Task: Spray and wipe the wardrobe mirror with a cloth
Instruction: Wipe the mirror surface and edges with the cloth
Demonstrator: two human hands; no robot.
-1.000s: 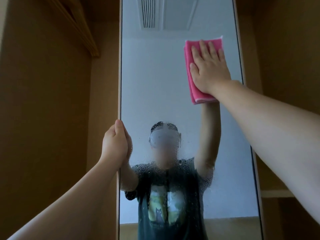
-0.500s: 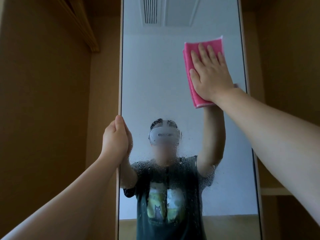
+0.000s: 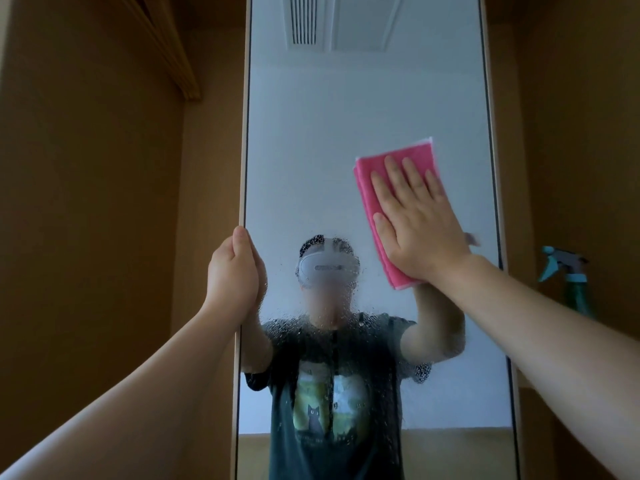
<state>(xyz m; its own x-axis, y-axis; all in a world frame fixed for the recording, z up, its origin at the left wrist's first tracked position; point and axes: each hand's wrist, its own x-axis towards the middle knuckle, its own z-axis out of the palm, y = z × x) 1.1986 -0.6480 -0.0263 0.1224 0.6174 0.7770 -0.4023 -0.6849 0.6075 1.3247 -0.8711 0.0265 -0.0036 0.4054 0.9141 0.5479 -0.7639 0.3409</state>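
Pressing folded pink cloth [image 3: 366,183] w/ flat-fingered right hand [image 3: 419,226], left hand [image 3: 232,271] gripping mirror [image 3: 346,116] edge, droplets [image 3: 284,327] across lower half.

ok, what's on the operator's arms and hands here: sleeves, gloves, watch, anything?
Nothing worn on either. The left hand and right hand are bare: no gloves, no rings or watch showing. Both forearms are uncovered to the frame edge. The mirror reflects a dark short-sleeved T-shirt with a cat print.

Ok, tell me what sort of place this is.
Likely inside a home, at a built-in wardrobe: a tall framed mirror set between brown wooden panels, with a ceiling air vent reflected in it.
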